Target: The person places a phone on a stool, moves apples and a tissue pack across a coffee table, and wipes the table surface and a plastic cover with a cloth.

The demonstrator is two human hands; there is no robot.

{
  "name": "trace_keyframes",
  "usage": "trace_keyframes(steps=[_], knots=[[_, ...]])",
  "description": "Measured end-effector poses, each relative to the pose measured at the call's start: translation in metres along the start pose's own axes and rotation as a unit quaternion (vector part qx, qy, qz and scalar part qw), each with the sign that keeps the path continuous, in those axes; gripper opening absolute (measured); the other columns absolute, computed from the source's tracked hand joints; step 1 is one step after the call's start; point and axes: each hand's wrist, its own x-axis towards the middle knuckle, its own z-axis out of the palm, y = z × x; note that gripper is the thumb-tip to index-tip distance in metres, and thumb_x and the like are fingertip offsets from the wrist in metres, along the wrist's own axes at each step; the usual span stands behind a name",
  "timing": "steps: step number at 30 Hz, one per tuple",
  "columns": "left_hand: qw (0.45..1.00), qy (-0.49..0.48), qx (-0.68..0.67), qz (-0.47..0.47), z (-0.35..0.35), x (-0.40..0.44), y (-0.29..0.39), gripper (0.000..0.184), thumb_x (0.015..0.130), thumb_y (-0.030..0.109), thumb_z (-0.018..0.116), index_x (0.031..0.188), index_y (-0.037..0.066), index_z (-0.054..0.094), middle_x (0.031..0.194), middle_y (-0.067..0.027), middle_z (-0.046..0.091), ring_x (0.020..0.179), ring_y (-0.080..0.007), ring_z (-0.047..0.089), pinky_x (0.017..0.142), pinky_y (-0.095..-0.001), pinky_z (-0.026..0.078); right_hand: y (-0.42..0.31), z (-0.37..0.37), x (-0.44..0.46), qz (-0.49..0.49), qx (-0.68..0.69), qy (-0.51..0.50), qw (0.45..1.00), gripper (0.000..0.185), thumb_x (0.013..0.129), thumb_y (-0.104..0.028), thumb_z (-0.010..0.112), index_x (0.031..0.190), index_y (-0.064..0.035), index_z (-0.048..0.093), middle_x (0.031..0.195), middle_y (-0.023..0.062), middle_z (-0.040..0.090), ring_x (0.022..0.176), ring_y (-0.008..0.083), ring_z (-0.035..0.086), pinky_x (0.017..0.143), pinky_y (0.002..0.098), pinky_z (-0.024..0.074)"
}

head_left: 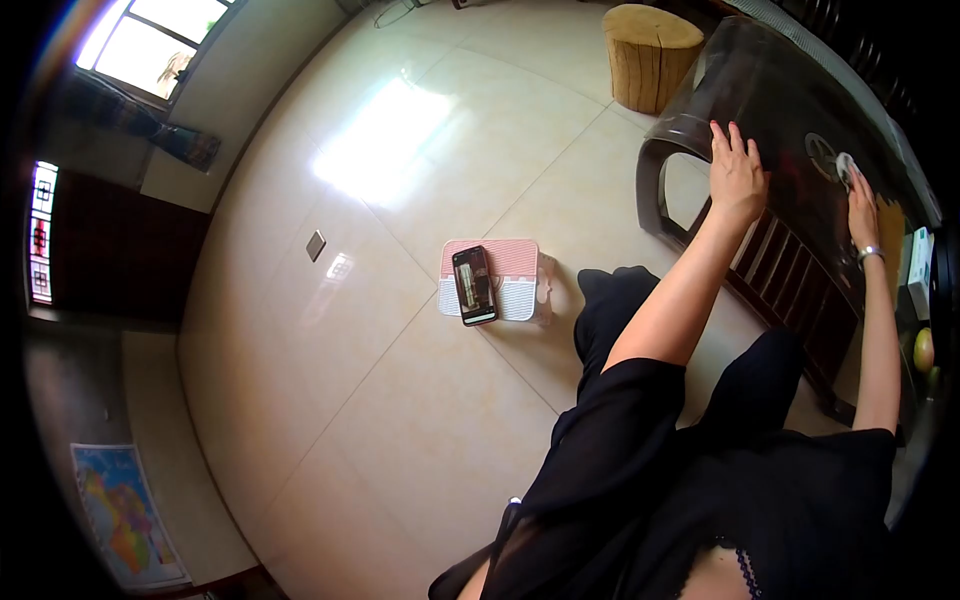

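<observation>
My left hand point(738, 180) lies on the near left part of a dark, glossy wooden table point(775, 105), its fingers stretched out with nothing in them. Further right, my right hand point(862, 212) wears a silver band at the wrist. Its fingers press a small white wad point(846, 166), perhaps a cloth or tissue, onto the tabletop. Beside that wad is a round emblem point(823, 156) on the table surface. Slats and a curved frame show below the top.
A phone point(474, 285) leans on a pink-and-white stool point(515, 258) on the tiled floor. A log stump point(650, 60) stands by the table's far end. At right are a white box point(920, 272) and a yellowish fruit point(923, 350). A small dark plate point(316, 246) lies on the floor.
</observation>
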Motion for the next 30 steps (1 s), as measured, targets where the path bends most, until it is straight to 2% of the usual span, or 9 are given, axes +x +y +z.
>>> trace_keyframes(steps=[3,5,7,9,11,13,15,19,30], knots=[[1.0,0.014,0.013,0.003,0.01,0.002,-0.003,0.055,0.078,0.033,0.061,0.119,-0.002,0.051,0.133,-0.0258,0.037,0.124,-0.0478,0.028,0.104,-0.044,0.026,0.009,-0.032,-0.026,-0.003,-0.141,-0.02,0.99,0.042,0.091,-0.01,0.04,0.132,-0.0116,0.041,0.135,0.013,0.038,0.124,0.0306,0.036,0.103,0.037,0.03],[0.995,0.1,0.017,0.011,0.011,0.002,0.002,0.039,0.078,0.025,0.06,0.106,-0.002,0.057,0.122,-0.0243,0.046,0.118,-0.0439,0.037,0.099,-0.0426,0.033,-0.077,-0.092,-0.047,-0.097,-0.122,0.112,0.981,0.039,0.092,-0.014,0.041,0.131,-0.0084,0.042,0.136,0.0121,0.038,0.124,0.0285,0.037,0.103,0.0358,0.0284],[0.991,0.122,0.041,0.04,-0.001,0.003,0.012,0.02,0.078,0.017,0.059,0.089,0.0,0.058,0.099,-0.0181,0.055,0.1,-0.0337,0.05,0.089,-0.0396,0.04,-0.129,-0.132,-0.107,-0.049,0.109,0.045,0.992,0.036,0.094,-0.016,0.037,0.128,-0.0031,0.044,0.132,0.0125,0.043,0.121,0.0245,0.042,0.101,0.033,0.031],[0.991,0.123,-0.008,0.057,-0.014,-0.009,0.027,0.014,0.078,0.016,0.059,0.082,0.002,0.058,0.088,-0.0147,0.055,0.09,-0.0301,0.051,0.082,-0.0385,0.041,-0.15,-0.153,-0.177,-0.048,0.304,-0.073,0.949,0.031,0.094,-0.014,0.037,0.116,0.0021,0.052,0.094,0.0112,0.06,0.084,0.016,0.057,0.077,0.0283,0.0448],[0.988,0.124,-0.056,0.072,-0.023,-0.022,0.04,0.011,0.078,0.014,0.059,0.075,0.004,0.057,0.078,-0.0114,0.055,0.08,-0.0265,0.053,0.075,-0.0374,0.042,-0.129,-0.135,-0.261,0.081,0.281,-0.071,0.954,0.026,0.093,-0.011,0.04,0.11,0.0001,0.055,0.075,0.0064,0.058,0.067,0.013,0.054,0.064,0.0261,0.0448],[0.981,0.126,-0.09,0.12,-0.027,-0.034,0.049,0.015,0.079,0.018,0.059,0.071,0.005,0.057,0.072,-0.0084,0.055,0.074,-0.0246,0.053,0.068,-0.0361,0.04,-0.037,-0.074,-0.373,0.275,0.396,-0.122,0.868,0.027,0.095,-0.016,0.04,0.114,-0.0019,0.053,0.089,0.0048,0.059,0.076,0.0118,0.054,0.07,0.026,0.0447],[0.98,0.12,-0.105,0.12,-0.026,-0.046,0.058,0.022,0.081,0.021,0.058,0.066,0.005,0.058,0.069,-0.009,0.055,0.074,-0.0254,0.054,0.067,-0.0362,0.039,0.055,-0.005,-0.497,0.408,0.284,-0.13,0.858,0.028,0.093,-0.015,0.044,0.115,-0.0002,0.052,0.093,0.0075,0.06,0.079,0.0151,0.055,0.069,0.0273,0.0457],[0.982,0.081,-0.12,0.121,-0.023,-0.069,0.065,0.028,0.081,0.025,0.059,0.063,0.004,0.06,0.069,-0.0098,0.056,0.075,-0.0261,0.055,0.069,-0.0368,0.04,0.061,0.01,-0.478,0.553,0.368,-0.111,0.739,0.03,0.092,-0.018,0.045,0.116,-0.0004,0.051,0.096,0.0076,0.059,0.082,0.0159,0.055,0.072,0.0283,0.045],[0.984,-0.076,-0.086,0.139,0.006,-0.099,0.046,0.033,0.081,0.03,0.059,0.063,0.003,0.062,0.068,-0.0119,0.058,0.069,-0.0287,0.059,0.062,-0.038,0.047,0.036,0.017,-0.41,0.553,0.483,-0.117,0.669,0.038,0.09,-0.026,0.047,0.118,-0.0011,0.05,0.104,0.0078,0.057,0.091,0.0181,0.053,0.079,0.0311,0.0431]])
